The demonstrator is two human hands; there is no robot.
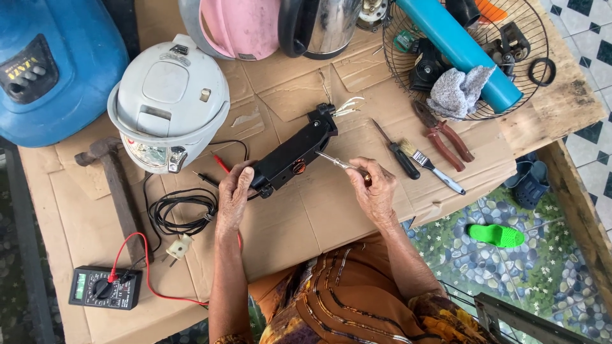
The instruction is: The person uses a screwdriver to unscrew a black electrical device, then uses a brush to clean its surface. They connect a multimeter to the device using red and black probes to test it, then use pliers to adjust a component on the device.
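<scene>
Left hand (234,194): fingers curled around the near, lower end of a black handle part (294,153), gripping it firmly against the cardboard sheet (319,216). The part's long axis runs diagonally, from the left hand at lower left up to its far end at upper right, where pale wires (349,106) stick out.

Right hand (375,190): fingers closed on the grip of a screwdriver (336,162). Its shaft points left and slightly away from the person, tip touching or just beside the right flank of the black part, near an orange spot on it. Cannot tell whether the tip is seated in a screw. The tool therefore meets the part roughly crosswise to its long axis. Left hand is on the part itself; right reaches it only through the tool.

Near left: multimeter (104,288) with red lead, coiled black cord (182,210) with pale plug, hammer (115,185).

Beside the right hand: second screwdriver (396,151), small brush (428,164), red-handled pliers (446,137).

Farther: white rice cooker (167,102), lid shut, contents hidden. Wire fan guard (395,64) serves as a tray, holding a blue pipe (456,48), a grey rag (456,92) and black parts. Steel kettle (319,25), pink pot (239,25) and blue drum (57,70) at the far edge.
</scene>
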